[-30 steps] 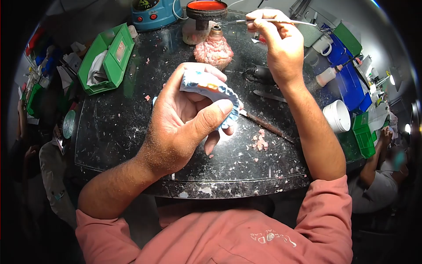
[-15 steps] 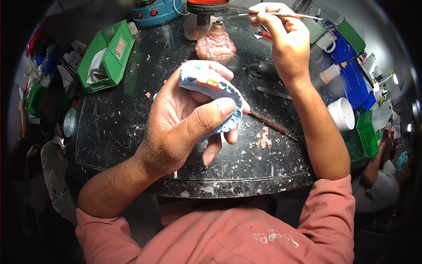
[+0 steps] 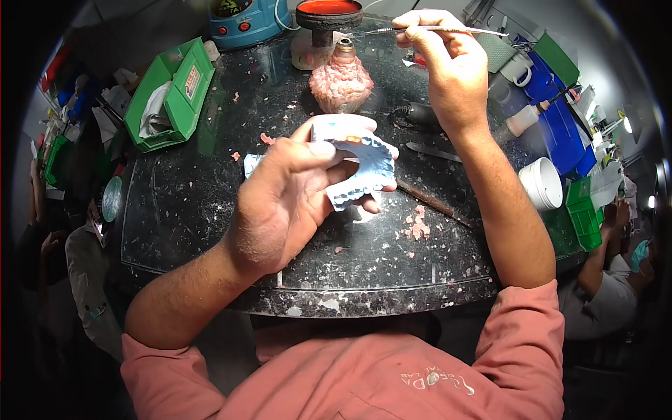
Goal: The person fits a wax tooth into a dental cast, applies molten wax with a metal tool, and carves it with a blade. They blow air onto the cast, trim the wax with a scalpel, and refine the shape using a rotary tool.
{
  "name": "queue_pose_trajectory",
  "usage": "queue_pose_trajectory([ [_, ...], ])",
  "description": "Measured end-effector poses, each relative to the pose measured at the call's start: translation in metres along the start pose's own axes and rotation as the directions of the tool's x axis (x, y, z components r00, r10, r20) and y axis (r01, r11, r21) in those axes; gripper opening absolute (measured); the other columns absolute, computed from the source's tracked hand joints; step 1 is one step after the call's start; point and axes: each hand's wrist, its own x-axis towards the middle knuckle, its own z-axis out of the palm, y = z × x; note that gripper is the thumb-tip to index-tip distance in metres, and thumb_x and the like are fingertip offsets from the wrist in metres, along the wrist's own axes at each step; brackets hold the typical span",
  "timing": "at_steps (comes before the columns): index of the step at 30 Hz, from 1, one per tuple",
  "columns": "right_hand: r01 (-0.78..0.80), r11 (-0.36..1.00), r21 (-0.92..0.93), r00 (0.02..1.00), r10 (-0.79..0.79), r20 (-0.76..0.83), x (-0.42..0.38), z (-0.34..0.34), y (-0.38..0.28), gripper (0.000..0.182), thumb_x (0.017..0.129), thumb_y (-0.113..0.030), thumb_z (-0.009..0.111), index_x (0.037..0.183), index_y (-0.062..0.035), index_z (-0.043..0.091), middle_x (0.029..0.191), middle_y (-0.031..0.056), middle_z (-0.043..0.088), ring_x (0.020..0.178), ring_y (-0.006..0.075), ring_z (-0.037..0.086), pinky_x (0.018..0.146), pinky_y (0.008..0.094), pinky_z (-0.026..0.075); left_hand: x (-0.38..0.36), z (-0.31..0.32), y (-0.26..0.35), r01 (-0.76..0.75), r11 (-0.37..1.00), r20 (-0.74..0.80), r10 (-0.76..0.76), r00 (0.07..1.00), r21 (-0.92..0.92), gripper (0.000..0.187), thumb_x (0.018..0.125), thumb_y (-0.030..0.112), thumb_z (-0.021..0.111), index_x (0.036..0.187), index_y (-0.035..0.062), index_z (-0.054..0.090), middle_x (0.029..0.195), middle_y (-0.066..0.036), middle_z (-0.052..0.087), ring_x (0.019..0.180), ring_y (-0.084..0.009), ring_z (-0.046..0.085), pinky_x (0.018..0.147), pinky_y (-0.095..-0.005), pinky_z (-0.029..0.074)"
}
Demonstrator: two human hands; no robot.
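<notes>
A light blue horseshoe-shaped dental model (image 3: 374, 162) with an orange patch on its upper arm is gripped in my left hand (image 3: 280, 192), thumb on the model's inner edge. My right hand (image 3: 451, 77) pinches a thin metal instrument (image 3: 441, 29) held level, its left tip close to the top of a burner (image 3: 343, 78) coated in lumpy pink wax. Whether a flame burns there cannot be made out. Behind the burner stands a dark round dish (image 3: 329, 15) with a red inside. Another light blue piece (image 3: 252, 165) lies partly hidden behind my left hand.
On the black table (image 3: 350, 280) lie a brown-handled tool (image 3: 437, 203), a flat blade (image 3: 432, 152) and pink wax scraps (image 3: 418, 225). A green bin (image 3: 171, 98) stands left, a blue machine (image 3: 248, 22) at the back, a white tub (image 3: 542, 183) right. Other people are at both sides.
My left hand has turned the model, its opening now facing left, and shifted its thumb to the upper arm. My right hand has moved slightly left and down with the instrument.
</notes>
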Motion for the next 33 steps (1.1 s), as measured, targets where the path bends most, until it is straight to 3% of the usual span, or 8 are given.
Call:
queue_pose_trajectory([
  [17,0.138,0.986,0.094,0.99,-0.134,-0.046,0.014,-0.007,0.005,0.018,0.095,-0.014,0.054,0.098,-0.0016,0.066,0.085,0.0021,0.065,0.079,0.0084,0.062,0.073,0.0203,0.048,0.002,0.0,-0.002,0.013,0.993,-0.026,-0.017,1.0,-0.12,0.064,0.092,0.038,0.028,0.136,-0.0083,0.037,0.129,-0.029,0.05,0.115,-0.0377,0.054,0.098,-0.0478,0.043],
  [19,-0.048,0.971,0.234,0.991,0.075,-0.111,0.023,-0.033,0.012,0.021,0.098,-0.016,0.051,0.091,-0.0015,0.065,0.076,0.0004,0.06,0.072,0.0078,0.057,0.066,0.0199,0.046,0.002,-0.001,-0.003,0.032,0.989,-0.036,-0.037,0.999,-0.141,0.064,0.092,0.037,0.029,0.135,-0.0092,0.037,0.129,-0.03,0.049,0.117,-0.0385,0.053,0.099,-0.0488,0.043],
  [20,-0.186,0.967,0.175,0.982,0.178,0.058,0.026,-0.051,0.005,0.028,0.098,-0.025,0.052,0.084,-0.0028,0.062,0.071,-0.0012,0.056,0.062,0.0073,0.052,0.057,0.0199,0.041,0.003,-0.004,-0.004,0.033,0.987,-0.042,-0.041,0.998,-0.16,0.063,0.092,0.037,0.029,0.133,-0.0092,0.038,0.129,-0.031,0.049,0.117,-0.0389,0.053,0.1,-0.0483,0.043],
  [22,-0.481,0.783,-0.395,0.785,0.585,0.203,0.019,-0.062,-0.002,0.043,0.09,-0.045,0.061,0.074,-0.0052,0.06,0.061,-0.0005,0.052,0.053,0.0086,0.047,0.051,0.0228,0.037,0.003,-0.008,-0.002,0.053,0.983,-0.013,-0.057,0.998,-0.174,0.062,0.094,0.04,0.029,0.13,-0.0087,0.042,0.126,-0.033,0.05,0.112,-0.0388,0.056,0.098,-0.0465,0.045],
  [23,-0.484,0.581,-0.655,0.616,0.758,0.217,0.016,-0.062,0.002,0.049,0.086,-0.052,0.063,0.07,-0.0053,0.059,0.059,0.0007,0.052,0.052,0.0098,0.047,0.051,0.0243,0.038,0.004,-0.007,-0.001,0.047,0.983,-0.003,-0.048,0.999,-0.175,0.062,0.094,0.04,0.029,0.13,-0.0087,0.042,0.126,-0.033,0.05,0.112,-0.0388,0.056,0.098,-0.0465,0.045],
  [25,-0.304,0.519,-0.799,0.542,0.784,0.303,0.011,-0.06,0.024,0.052,0.086,-0.053,0.061,0.076,-0.0021,0.068,0.065,0.0102,0.062,0.052,0.0158,0.056,0.056,0.0309,0.047,0.006,-0.007,-0.001,0.108,0.97,-0.048,-0.121,0.991,-0.217,0.065,0.095,0.045,0.029,0.13,-0.0083,0.042,0.123,-0.032,0.052,0.107,-0.0374,0.058,0.095,-0.0452,0.046],
  [27,-0.228,0.507,-0.831,0.778,0.609,0.158,0.024,-0.055,0.045,0.048,0.083,-0.049,0.066,0.075,-0.0013,0.068,0.066,0.0122,0.063,0.061,0.0208,0.059,0.061,0.0365,0.046,0.009,-0.009,-0.003,0.126,0.967,-0.064,-0.143,0.988,-0.219,0.068,0.096,0.049,0.029,0.13,-0.0087,0.043,0.12,-0.03,0.054,0.105,-0.0358,0.059,0.093,-0.044,0.047],
  [33,0.145,0.454,-0.879,0.802,0.467,0.373,0.054,-0.051,0.119,0.031,0.087,-0.024,0.061,0.113,-0.0076,0.066,0.102,0.0185,0.068,0.098,0.0328,0.064,0.089,0.0406,0.048,0.014,-0.017,-0.003,0.117,0.974,0.0,-0.119,0.993,-0.196,0.063,0.094,0.04,0.031,0.129,-0.0106,0.044,0.118,-0.027,0.056,0.105,-0.0346,0.06,0.094,-0.0446,0.049],
])
